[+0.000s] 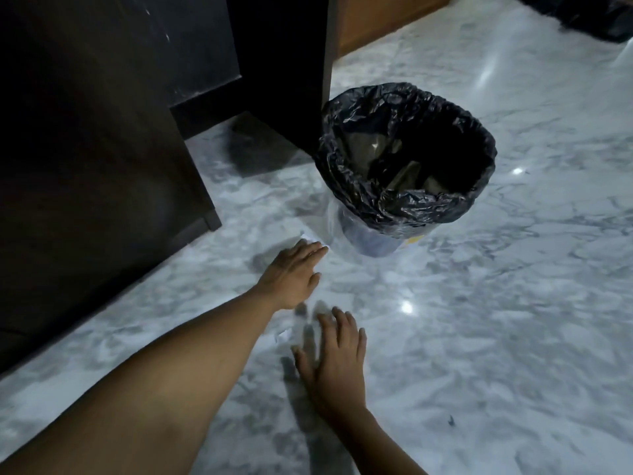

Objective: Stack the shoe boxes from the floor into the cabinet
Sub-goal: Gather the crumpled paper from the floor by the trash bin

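The marble floor [479, 303] fills most of your view, and no shoe box shows anywhere on it, so the step in hand looks like finding the next one. The dark cabinet [85, 149] stands at 10 o'clock with its open side facing the floor. A bin [346, 173] lined with a black bag sits at 1 o'clock, close to the cabinet's corner.

To do this well, lift your head and sweep the floor beyond the bin and behind you before you reach further. Once you find a box, take it with 2 hands on opposite sides, keep the lid level, and steer wide of the bin on the way in.

Your left hand [291, 274] reaches toward 12 o'clock with its fingers [310, 252] straight and together, holding nothing. Their tips are just beside a white paper scrap [308, 238] near the bin's base; I cannot tell if they touch it. Your right hand [334, 361] hangs low over the floor at 6 o'clock, fingers [342, 323] loosely spread, blurred and empty. A second scrap [283, 334] lies between your hands.
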